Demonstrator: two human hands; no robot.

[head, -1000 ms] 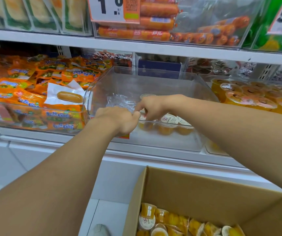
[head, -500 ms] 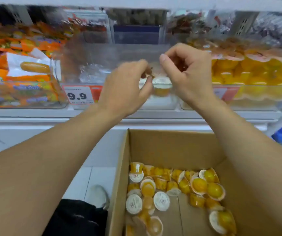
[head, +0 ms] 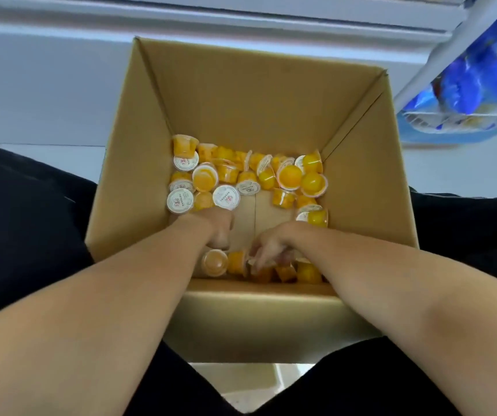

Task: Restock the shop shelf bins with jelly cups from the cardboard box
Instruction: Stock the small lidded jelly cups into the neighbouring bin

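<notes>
The open cardboard box (head: 139, 163) stands on the floor between my knees. Several yellow jelly cups (head: 289, 175) with white lids lie scattered on its bottom, most toward the far side, a few against the near wall. Both my hands are down inside the box. My left hand (head: 220, 229) hangs fingers-down just above a cup (head: 214, 262) by the near wall and holds nothing that I can see. My right hand (head: 268, 250) has its fingers spread over the cups (head: 307, 271) next to it, touching them. The shelf bins are out of view.
The white base of the shelf unit (head: 181, 16) runs across the top. A wire basket (head: 451, 118) with blue packets sits at the upper right. My dark trouser legs (head: 22, 211) flank the box on both sides.
My view dropped from the shelf bins to the box. Both hands came away from the clear bin and went down into the box among the cups by its near wall.
</notes>
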